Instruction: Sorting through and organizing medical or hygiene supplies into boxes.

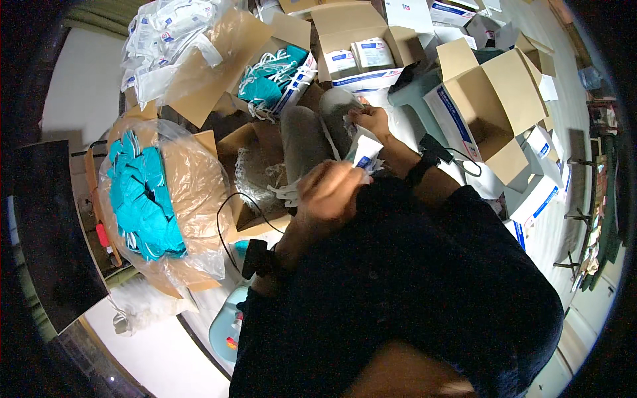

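Observation:
In front of my body, over my lap, my left hand [328,192] is curled at the lower end of a small white packet [365,148] with a blue label. The hand is blurred by motion. White ties [286,193] hang beside it. Farther off and slightly right, my right hand [373,122] is closed in a pinch, with a bit of pale plastic at its fingertips; what it grips is too small to name. The packet lies between the two hands, below the right one. Crumpled clear film [376,166] shows by the packet's lower edge.
At left, a plastic-lined carton [192,179] holds folded teal fabric [142,199] pieces. Ahead stand a carton of tied teal masks [269,79] and a carton of white packs [361,73]. White packets [166,40] heap at far left. A cardboard box [488,106] gapes at right.

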Available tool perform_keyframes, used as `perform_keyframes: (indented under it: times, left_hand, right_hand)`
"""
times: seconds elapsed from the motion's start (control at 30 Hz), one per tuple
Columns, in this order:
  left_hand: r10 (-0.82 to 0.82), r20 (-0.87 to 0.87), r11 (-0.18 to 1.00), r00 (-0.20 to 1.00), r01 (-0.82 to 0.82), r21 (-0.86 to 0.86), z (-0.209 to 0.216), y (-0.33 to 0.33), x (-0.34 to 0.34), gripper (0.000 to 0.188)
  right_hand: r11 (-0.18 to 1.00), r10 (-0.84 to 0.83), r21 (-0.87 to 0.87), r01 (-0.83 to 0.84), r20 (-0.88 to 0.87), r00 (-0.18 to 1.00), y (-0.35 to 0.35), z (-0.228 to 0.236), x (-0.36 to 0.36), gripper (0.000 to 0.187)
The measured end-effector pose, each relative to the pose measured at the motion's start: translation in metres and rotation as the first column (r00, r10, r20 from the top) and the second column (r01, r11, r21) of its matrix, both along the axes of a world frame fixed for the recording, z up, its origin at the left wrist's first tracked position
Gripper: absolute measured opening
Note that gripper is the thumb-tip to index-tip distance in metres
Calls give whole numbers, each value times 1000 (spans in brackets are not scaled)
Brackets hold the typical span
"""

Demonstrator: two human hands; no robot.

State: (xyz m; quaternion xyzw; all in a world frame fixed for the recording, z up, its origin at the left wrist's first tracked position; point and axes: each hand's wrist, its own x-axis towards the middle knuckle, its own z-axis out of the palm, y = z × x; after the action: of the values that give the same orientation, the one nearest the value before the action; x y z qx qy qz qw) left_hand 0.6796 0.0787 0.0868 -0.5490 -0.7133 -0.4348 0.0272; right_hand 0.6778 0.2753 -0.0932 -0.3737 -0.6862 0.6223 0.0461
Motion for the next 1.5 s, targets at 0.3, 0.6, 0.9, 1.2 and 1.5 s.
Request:
perform_keyframes:
  times: [0.3, 0.6, 0.9, 1.2, 1.5]
  left_hand:
    - [230, 109, 952, 967, -200, -230, -34, 4, -36, 16]
    - [235, 387, 931, 892, -92, -354, -45, 4, -53, 19]
    - [167, -430, 985, 888, -173, 24, -70, 31, -33, 6]
    - [166, -106, 937, 980, -123, 327, -24, 18, -24, 14]
    - [552, 448, 749, 704, -654, 106, -34, -4, -41, 22]
  right_hand:
    - [817, 371, -243, -522, -471, 800, -7, 120, 22, 21]
    - [883, 445, 52, -467, -408, 797, -22, 110, 31, 25]
    - [997, 69, -7, -81, -445, 893, -13, 28, -8, 24]
    - [963, 34, -270, 14, 172, 985, 47, 21, -8, 49]
    - [-985, -165, -51, -162, 531, 831, 10, 44, 65, 73]
